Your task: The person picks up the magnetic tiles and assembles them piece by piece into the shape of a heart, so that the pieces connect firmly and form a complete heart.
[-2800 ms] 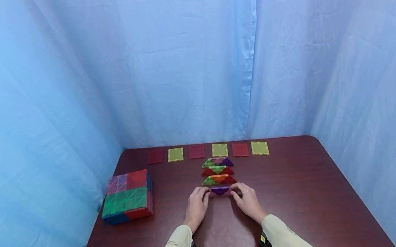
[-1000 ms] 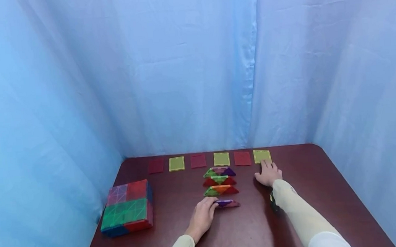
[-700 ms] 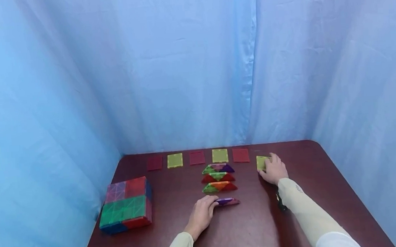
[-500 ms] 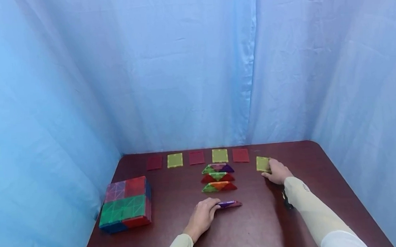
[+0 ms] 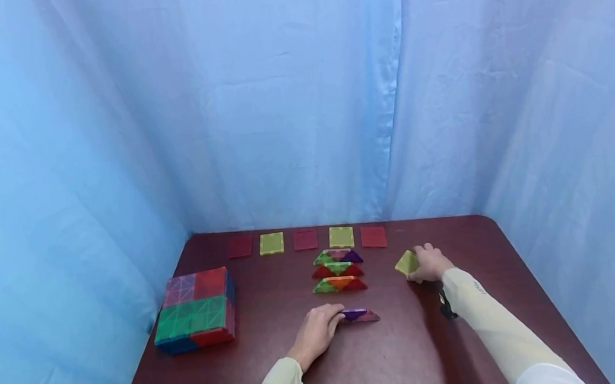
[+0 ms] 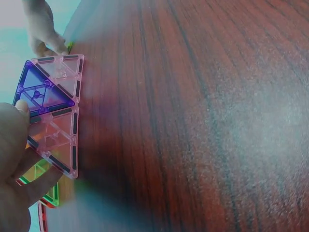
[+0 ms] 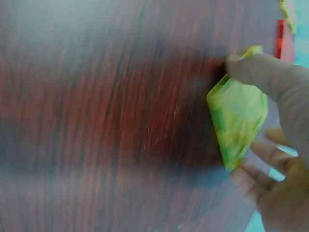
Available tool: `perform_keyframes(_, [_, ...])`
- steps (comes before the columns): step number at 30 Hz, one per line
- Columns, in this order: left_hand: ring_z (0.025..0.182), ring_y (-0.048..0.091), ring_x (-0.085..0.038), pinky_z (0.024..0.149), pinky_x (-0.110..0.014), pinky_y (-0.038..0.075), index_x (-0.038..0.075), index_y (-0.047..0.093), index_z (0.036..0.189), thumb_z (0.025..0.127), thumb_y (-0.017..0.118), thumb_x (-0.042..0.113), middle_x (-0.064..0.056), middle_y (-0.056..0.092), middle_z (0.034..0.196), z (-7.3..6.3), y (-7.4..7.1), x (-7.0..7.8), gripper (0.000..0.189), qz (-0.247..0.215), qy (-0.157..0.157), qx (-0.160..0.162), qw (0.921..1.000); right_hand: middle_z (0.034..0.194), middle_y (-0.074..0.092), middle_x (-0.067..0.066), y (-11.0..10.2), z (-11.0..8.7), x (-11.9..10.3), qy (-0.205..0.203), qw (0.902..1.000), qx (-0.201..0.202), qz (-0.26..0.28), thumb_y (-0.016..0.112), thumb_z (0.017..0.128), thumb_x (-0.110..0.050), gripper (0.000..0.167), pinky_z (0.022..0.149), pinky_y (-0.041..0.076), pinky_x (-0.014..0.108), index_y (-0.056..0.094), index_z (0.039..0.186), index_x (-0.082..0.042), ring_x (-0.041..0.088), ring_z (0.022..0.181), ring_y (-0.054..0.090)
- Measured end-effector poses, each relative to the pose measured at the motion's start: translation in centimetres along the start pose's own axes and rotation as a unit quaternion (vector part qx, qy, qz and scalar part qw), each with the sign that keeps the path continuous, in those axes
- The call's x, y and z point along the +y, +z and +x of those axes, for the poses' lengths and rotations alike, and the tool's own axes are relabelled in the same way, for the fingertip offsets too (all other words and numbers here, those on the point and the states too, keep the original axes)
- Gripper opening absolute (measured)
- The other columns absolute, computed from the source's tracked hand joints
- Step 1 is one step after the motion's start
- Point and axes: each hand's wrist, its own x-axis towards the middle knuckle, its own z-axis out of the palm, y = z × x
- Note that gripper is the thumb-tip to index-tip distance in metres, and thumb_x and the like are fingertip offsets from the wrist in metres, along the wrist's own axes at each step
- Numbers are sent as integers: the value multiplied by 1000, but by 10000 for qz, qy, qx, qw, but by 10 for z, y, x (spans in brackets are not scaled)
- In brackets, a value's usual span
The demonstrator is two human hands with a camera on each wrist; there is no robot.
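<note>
My left hand (image 5: 315, 333) pinches the left end of a standing trapezoid made of magnetic triangle tiles (image 5: 360, 315). In the left wrist view its purple triangle (image 6: 41, 92) sits between two pink ones, with the thumb on the purple tile. Farther right, my right hand (image 5: 431, 263) grips a yellow square magnetic tile (image 5: 406, 263) by its edges, thumb on one side and fingers on the other. That tile (image 7: 237, 108) looks tilted and blurred in the right wrist view. Three similar standing trapezoids, the front one green, orange and red (image 5: 340, 284), line up beyond my left hand.
Along the table's far edge lie several flat square tiles, red (image 5: 374, 237) and yellow (image 5: 341, 237). A block of stacked tiles (image 5: 194, 314) in green, red, purple and blue stands at the left. Blue curtains (image 5: 281, 128) surround the brown table (image 5: 457, 348).
My right hand left the trapezoid, reached to the row's right end and drew the yellow square tile nearer, tilting it. My left hand stayed on the trapezoid, which shifted slightly right.
</note>
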Motion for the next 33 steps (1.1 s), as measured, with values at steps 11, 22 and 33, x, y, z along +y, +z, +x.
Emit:
perform_keyframes(11, [95,72,-10,82,-28,59,11,75,115,99,66,18,1,76,104,3,0,1,19,-51,-180,-224,9996,117,47,25,6,-26,-10,-45,9988,-428,-212,87,71,-37,90,81,49,53,48,136,12,40,101,46])
perform_keyframes(22, [95,72,-9,83,-27,59,12,75,114,100,65,19,1,76,104,5,2,3,18,-26,-170,-225,9996,121,54,15,34,-42,-35,-1640,9795,223,1151,86,68,-15,87,87,54,43,40,140,4,26,104,55])
perform_keyframes(33, [95,71,-8,83,-26,59,14,75,114,100,65,19,2,76,103,5,5,8,18,-2,-143,-245,9996,140,51,16,47,-52,-57,-1746,9647,-445,1922,84,73,-5,87,104,51,52,36,146,-1,36,134,53])
